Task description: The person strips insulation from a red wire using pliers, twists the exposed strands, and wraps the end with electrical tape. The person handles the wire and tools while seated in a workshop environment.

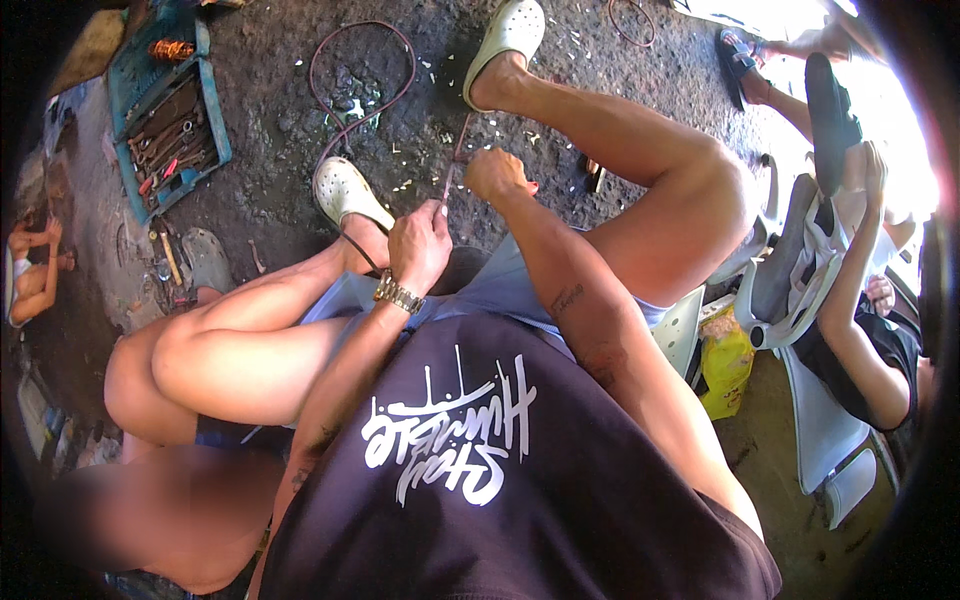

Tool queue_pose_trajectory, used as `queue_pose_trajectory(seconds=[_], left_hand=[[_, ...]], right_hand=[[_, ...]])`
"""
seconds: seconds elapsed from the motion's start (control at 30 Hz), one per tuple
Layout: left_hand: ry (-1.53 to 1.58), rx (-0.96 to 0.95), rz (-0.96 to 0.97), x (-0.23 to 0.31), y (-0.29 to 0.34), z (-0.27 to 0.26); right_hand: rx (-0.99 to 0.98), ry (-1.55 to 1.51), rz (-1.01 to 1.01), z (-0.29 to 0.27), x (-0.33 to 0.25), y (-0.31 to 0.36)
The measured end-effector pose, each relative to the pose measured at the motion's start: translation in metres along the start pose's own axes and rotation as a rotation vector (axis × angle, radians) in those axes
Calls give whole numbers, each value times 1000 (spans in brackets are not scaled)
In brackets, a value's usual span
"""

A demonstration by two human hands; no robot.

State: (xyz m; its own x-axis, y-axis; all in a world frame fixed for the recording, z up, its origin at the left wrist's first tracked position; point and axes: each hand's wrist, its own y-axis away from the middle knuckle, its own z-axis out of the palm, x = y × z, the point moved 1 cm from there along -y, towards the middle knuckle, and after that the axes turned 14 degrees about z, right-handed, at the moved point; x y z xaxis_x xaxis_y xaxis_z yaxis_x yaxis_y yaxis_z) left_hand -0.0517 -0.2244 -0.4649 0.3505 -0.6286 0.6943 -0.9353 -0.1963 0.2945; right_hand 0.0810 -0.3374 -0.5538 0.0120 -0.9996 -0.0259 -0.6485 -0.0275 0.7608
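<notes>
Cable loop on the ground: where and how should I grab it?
Probably pinch the right-hand arc of the cable loop, coming down from above on its right side: it is thin, bows out widely there, away from the left-hand pale clog, and nothing visible lies over that stretch.

Landmark: teal crate (187, 180), compartmented, worn hand tools (165, 147) inside. Ground (270, 65) right of crate dark, rough, damp-looking, strewn with small white flecks; shiny wet patch (357, 112) on that same side. Wooden handle (170, 258) lying just below crate. Far right of crate, strong white glare (915, 110) washes out detail. Well right of crate and lower: yellow bag (725, 375), pale grey moulded panel (825, 420), kind unclear; floor (765, 480) there smoother, brownish.
</notes>
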Motion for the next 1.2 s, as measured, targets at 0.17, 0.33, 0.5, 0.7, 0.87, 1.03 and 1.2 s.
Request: queue_pose_trajectory(seconds=[0.17, 0.33, 0.5, 0.7, 0.87, 1.03, 1.2], left_hand=[[-28, 10, -13, -1, -2, -2], [24, -12, -88, -10, -1, -4], [-18, -7, -147, -12, 3, -1], [-83, 0, -103, -11, 4, 0], [-74, 9, -73, -10, 5, 2], [-68, 34, -24, -8, 4, 3], [-70, 5, -42, -8, 2, 3]], right_hand=[[-39, 36, -11, 4, -4, -15], [-114, -72, 28, -2, 1, -9], [-154, -72, -41, 1, 1, 11], [-123, -63, -75, 4, -6, 26], [-122, -13, -120, -1, -7, 29], [-96, 17, -128, -1, -8, 24], [-69, 49, -125, 7, -8, 8]])
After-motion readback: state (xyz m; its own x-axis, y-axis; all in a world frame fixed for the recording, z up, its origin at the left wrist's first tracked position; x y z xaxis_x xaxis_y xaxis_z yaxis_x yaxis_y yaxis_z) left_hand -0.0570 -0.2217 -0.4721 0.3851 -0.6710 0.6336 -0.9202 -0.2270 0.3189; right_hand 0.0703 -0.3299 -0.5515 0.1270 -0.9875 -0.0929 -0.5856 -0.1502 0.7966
